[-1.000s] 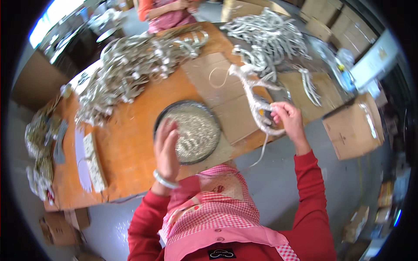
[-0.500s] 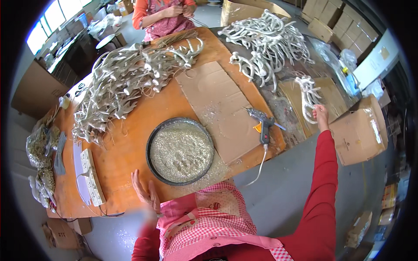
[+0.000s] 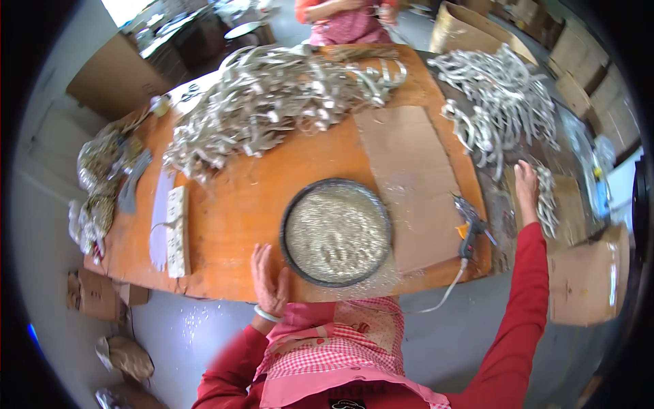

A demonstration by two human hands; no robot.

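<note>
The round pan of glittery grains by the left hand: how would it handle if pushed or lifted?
The round pan sits flat and wide, so it probably slides rather than tips. Its loose grains fill it near the rim and would likely spill if tilted.

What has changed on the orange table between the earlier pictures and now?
The right hand let go of the white antler-shaped piece and reached out to the pile of white pieces. The left hand left the round glitter tray for the table edge. Tray and glue gun stayed.

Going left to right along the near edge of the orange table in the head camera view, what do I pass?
Power strip → left hand flat on the table → round pan of glitter → cardboard sheet → glue gun → right hand reaching to the silver antler pieces.
</note>
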